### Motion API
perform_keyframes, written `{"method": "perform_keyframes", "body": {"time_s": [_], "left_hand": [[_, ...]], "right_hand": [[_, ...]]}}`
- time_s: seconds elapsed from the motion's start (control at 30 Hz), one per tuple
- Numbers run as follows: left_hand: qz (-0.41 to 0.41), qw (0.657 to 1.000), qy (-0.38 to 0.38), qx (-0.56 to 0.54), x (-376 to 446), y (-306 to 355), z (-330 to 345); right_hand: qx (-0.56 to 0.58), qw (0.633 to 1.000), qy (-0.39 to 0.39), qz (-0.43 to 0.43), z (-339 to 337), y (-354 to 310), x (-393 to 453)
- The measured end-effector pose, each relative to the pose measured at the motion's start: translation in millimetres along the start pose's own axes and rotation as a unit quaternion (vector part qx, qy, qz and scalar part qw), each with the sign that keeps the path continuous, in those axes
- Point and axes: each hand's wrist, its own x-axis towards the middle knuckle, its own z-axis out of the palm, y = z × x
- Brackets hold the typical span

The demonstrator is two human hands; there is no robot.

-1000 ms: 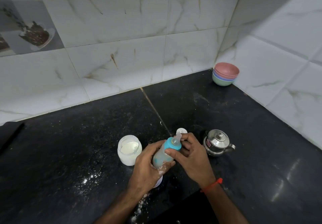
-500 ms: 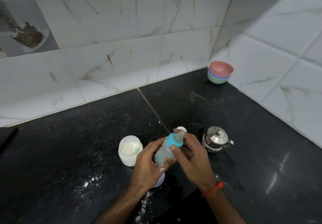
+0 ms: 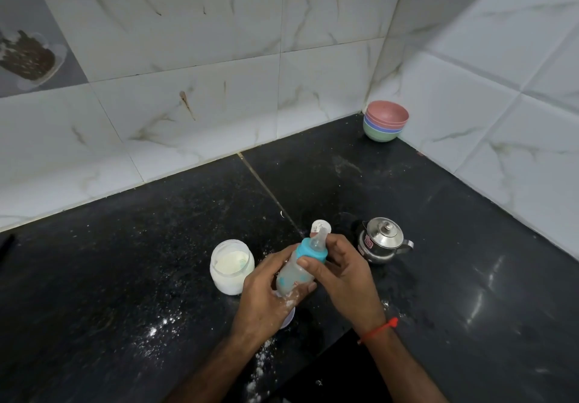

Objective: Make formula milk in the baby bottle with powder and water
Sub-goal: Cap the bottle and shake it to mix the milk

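Left hand [image 3: 266,296] gripping baby bottle [image 3: 297,272] body, tilted, above surface [image 3: 125,277]. Right hand [image 3: 344,274] pinching blue collar [image 3: 308,250], seemingly screwing teat on. Powder jar [image 3: 232,266] standing open just beside. Next probably: tightening fully, then shaking to mix.

Black speckled counter [image 3: 125,261]; white marble-veined tiles [image 3: 188,105]; bottle [image 3: 294,274] collar turquoise; stacked bowls [image 3: 386,120] pink, blue, perhaps green; silver kettle [image 3: 380,239].
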Motion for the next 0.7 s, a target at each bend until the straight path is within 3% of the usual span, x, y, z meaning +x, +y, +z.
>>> {"method": "perform_keyframes", "body": {"time_s": [0.23, 0.4, 0.53, 0.7], "left_hand": [[0.002, 1.0, -0.002, 0.012, -1, 0, -7], [-0.006, 0.999, -0.042, -0.011, 3, -4, -16], [-0.009, 0.998, -0.058, -0.009, 5, -3, -16], [-0.013, 0.999, -0.046, -0.014, 5, -1, -3]], "right_hand": [[-0.074, 0.993, 0.076, -0.042, 19, 10, -10], [0.026, 0.999, 0.029, -0.031, 5, -1, -6], [0.005, 1.0, -0.014, -0.009, -4, -7, -3], [-0.007, 1.0, 0.009, -0.025, -5, -3, -6]]}}
